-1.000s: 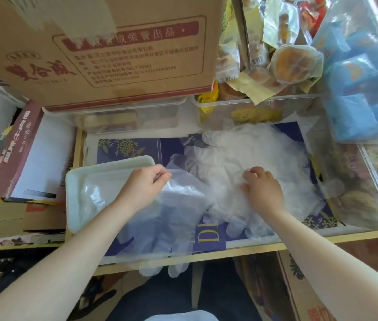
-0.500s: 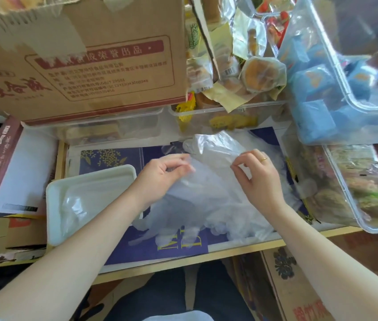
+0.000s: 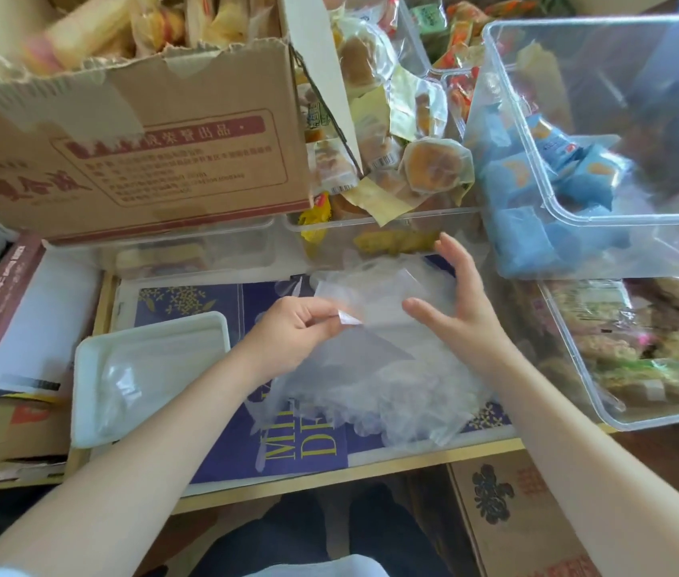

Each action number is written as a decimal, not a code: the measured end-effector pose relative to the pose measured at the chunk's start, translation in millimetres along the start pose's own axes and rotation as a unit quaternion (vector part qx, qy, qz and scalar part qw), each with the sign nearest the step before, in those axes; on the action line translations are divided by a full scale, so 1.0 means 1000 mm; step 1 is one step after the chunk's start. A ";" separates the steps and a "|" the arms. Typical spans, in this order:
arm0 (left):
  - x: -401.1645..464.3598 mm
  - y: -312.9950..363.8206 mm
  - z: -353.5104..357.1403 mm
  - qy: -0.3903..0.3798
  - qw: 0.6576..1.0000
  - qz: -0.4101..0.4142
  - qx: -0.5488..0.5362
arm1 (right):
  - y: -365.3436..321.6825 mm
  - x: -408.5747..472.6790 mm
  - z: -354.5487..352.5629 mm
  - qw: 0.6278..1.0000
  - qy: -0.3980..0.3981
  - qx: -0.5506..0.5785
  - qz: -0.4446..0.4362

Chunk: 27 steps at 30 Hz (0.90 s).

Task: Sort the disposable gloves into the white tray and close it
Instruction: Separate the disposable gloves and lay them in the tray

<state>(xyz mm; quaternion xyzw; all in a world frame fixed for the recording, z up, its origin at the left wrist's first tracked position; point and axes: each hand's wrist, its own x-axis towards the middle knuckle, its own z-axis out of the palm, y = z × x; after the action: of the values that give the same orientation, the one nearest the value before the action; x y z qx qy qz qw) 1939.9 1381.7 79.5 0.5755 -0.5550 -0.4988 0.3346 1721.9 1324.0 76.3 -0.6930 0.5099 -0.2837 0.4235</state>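
A loose heap of clear disposable gloves lies on the blue-patterned mat in the middle of the table. My left hand pinches the edge of one clear glove and holds it lifted above the heap. My right hand hovers just to the right of that glove with fingers spread, holding nothing. The white tray sits on the table left of the heap, open, with a few clear gloves inside. No lid for the tray is visible.
A cardboard box of snacks looms at the back left. Clear plastic bins of wrapped pastries crowd the back and right. A maroon-edged carton stands left of the tray. The wooden table edge runs along the front.
My left hand has lifted one glove off the heap. My right hand let go of the glove and opened, moving up and to the right.
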 end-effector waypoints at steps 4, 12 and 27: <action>-0.003 0.006 -0.005 -0.011 0.996 0.045 0.071 | -0.018 0.016 -0.019 0.955 -0.269 0.098 0.071; -0.007 -0.002 -0.011 0.073 0.995 0.019 0.071 | -0.021 0.023 -0.008 0.985 -0.146 0.082 0.045; 0.021 -0.005 -0.063 0.292 0.952 -0.074 0.047 | -0.067 0.021 -0.007 0.945 -0.302 -0.076 -0.100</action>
<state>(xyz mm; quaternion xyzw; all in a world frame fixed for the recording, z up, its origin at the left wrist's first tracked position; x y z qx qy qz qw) 1998.8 1351.4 88.5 0.7505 -0.4120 -0.3053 0.4169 1754.2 1309.7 138.0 -0.8238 0.3062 -0.0623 0.4730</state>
